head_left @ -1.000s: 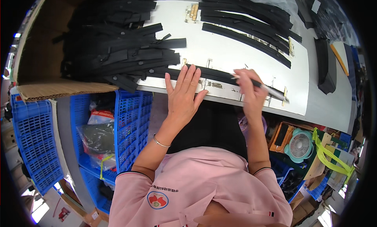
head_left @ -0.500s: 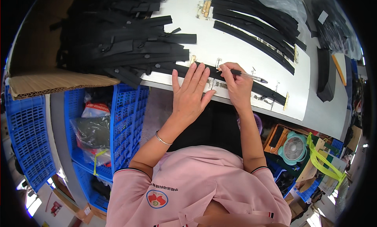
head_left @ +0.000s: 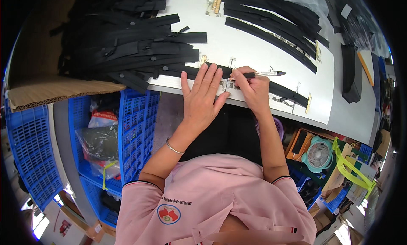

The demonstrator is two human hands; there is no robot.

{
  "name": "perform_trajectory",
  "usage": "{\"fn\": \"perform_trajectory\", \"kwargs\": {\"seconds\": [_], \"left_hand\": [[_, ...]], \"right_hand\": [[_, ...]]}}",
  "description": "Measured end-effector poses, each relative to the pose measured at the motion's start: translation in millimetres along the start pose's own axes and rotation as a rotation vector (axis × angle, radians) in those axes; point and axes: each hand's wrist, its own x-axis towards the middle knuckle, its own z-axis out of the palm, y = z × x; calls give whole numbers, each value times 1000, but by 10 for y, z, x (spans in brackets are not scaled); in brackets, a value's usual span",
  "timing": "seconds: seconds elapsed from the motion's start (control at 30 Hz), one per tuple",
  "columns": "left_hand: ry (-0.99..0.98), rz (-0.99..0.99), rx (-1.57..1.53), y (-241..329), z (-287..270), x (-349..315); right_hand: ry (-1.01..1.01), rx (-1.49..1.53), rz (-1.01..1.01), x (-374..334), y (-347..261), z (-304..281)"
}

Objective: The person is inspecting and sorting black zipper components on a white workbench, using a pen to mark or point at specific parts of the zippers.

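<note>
Left hand (head_left: 202,96): flat, fingers spread, pressing a black strap (head_left: 254,82) on the white surface (head_left: 263,50); right hand (head_left: 250,86): clamped on a pen (head_left: 263,74) over the strap; strap pile (head_left: 127,46) at left.

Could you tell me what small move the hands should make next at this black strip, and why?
Probably draw the pen tip along the black strip by the left fingertips. The left hand lies flat on the strip at the white table edge, pinning it, and the right hand grips the pen with its tip there.
</note>
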Motion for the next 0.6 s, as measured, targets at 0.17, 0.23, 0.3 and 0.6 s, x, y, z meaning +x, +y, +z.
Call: {"fn": "perform_trajectory", "kwargs": {"seconds": [0.17, 0.23, 0.3, 0.6], "left_hand": [[-12, 2, 8, 18, -3, 16], [-27, -10, 14, 19, -17, 17], [-33, -3, 15, 22, -5, 16], [-46, -8, 33, 9, 5, -5]], "right_hand": [[7, -66, -53, -7, 34, -5], [-47, -42, -55, -10, 38, -24], [3, 34, -18, -46, 3, -94], [298, -14, 35, -309, 80, -822]]}}
